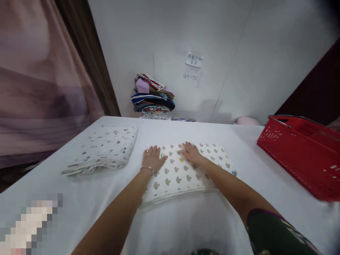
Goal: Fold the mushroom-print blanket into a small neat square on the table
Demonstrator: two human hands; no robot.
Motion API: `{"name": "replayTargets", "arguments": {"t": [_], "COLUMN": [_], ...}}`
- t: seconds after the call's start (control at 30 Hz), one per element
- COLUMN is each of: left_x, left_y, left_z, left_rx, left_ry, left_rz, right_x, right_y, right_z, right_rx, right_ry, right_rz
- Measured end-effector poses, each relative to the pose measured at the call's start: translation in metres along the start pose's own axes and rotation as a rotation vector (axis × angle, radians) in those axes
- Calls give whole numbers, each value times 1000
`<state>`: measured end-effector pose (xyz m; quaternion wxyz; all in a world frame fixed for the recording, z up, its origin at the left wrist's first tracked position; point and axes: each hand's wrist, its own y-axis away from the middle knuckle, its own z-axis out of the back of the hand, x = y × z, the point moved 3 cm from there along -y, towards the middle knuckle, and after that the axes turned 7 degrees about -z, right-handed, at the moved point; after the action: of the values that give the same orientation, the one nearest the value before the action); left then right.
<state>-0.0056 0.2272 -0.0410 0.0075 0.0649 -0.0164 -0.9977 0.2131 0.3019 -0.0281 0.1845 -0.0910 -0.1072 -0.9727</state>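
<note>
My left hand (pixel 153 158) and right hand (pixel 191 153) lie flat, fingers spread and gripping nothing, on the far edge of a folded mushroom-print cloth (pixel 183 175) at the middle of the white table (pixel 79 198), between another folded cloth (pixel 105 148) on the left and a red basket (pixel 300 156) on the right.

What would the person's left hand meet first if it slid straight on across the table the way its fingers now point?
The left hand lies flat on the folded mushroom-print cloth, fingers pointing toward the wall. Beyond the cloth's far edge lies bare white table; probably the stack of folded clothes by the wall comes first, though depth is unclear.
</note>
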Motion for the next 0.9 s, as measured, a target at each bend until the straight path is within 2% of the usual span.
{"name": "replayTargets", "arguments": {"t": [0.07,0.17,0.37,0.53,0.73,0.83,0.9], "left_x": [1,0,-2,-1,0,1,1], "left_y": [1,2,0,1,1,0,0], "left_z": [-1,1,2,3,2,0,0], "left_rx": [-7,-14,-29,-44,-69,-56,-48], "left_ry": [-10,-21,-50,-55,-44,-46,-42], "left_rz": [0,1,1,-11,-16,-14,-14], "right_x": [-23,-53,-72,-112,-132,-155,-175], "right_y": [0,-2,-6,4,8,13,15], "right_z": [4,2,8,20,34,50,56], "right_rx": [-56,-70,-25,-116,-169,-241,-235], "right_ry": [31,73,37,91,-100,-133,-161], "right_rz": [-74,-181,-175,-324,-329,-471,-595]}}
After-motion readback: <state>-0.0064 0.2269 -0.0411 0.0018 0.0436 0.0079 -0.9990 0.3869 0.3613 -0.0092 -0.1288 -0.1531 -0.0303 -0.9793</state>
